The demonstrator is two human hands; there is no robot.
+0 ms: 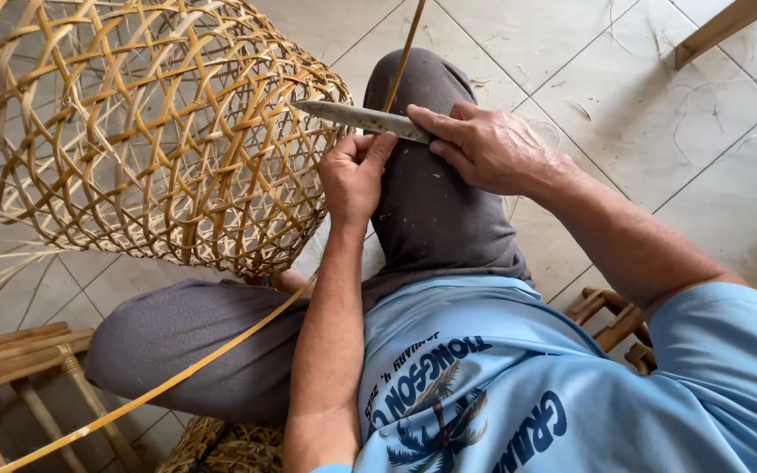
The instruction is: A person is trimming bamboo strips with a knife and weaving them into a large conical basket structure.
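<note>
Overhead, seated person, grey trousers, light blue shirt at bottom right of the frame.

Largest item: open-weave rattan basket [146,131], upper left, lying tilted on its side, its rim toward frame centre and just beside the left hand. Hexagonal lattice, pale tan strips; loose strip ends trail off at the left edge.

Floor [659,105]: pale grey tiles, thin shavings scattered at upper right. Rattan chair frame [10,368] at lower left; wooden stool parts [611,320] at right, beneath the right arm. Wooden bar [725,26] at top right corner.

Bamboo strip [400,66]: long, narrow, yellow. It enters at top centre, passes behind the knife over the raised knee, then reappears below the basket and curves to the bottom left.

Knife [352,116]: grey, spotted blade, pointed tip toward the basket, lying roughly level across the strip above the knee.

Right hand [484,149]: clamped round the knife handle, forefinger stretched along the blade's back.

Left hand [357,175]: fingers curled shut, thumb up, pinching the strip just under the blade.
</note>
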